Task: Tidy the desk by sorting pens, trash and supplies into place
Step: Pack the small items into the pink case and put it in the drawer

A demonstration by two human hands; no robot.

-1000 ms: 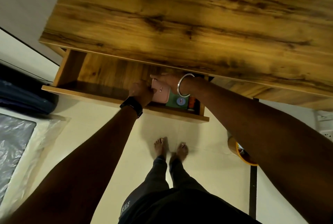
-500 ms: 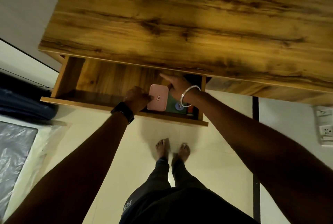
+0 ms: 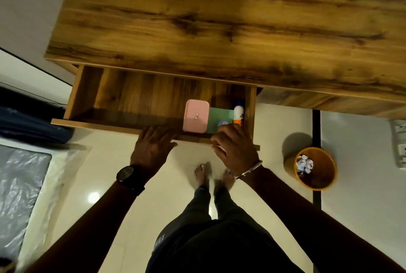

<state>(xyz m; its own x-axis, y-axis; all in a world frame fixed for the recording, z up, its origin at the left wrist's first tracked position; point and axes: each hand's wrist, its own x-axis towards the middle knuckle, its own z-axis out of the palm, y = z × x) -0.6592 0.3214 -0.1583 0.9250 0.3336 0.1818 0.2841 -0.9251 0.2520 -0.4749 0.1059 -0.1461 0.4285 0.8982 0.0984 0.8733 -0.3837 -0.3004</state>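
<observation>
The wooden desk's drawer [image 3: 123, 105] is pulled out below the desk top [image 3: 219, 19]. At its right end lie a pink box [image 3: 196, 115], a green pad [image 3: 220, 117] and a white and orange glue bottle [image 3: 238, 112]. My left hand [image 3: 153, 147] rests flat on the drawer's front edge, fingers spread, holding nothing. My right hand [image 3: 236, 147] sits on the front edge just in front of the green pad, fingers loosely bent, nothing in it.
An orange waste bin [image 3: 316, 168] with crumpled paper stands on the floor at the right. A wall socket [image 3: 401, 151] is at the far right. A plastic-covered mattress [image 3: 19, 184] lies at the left. My feet [image 3: 211, 176] stand below the drawer.
Both hands have come out of the drawer and let go of the pink box, which now lies inside. They have moved back to the drawer's front edge.
</observation>
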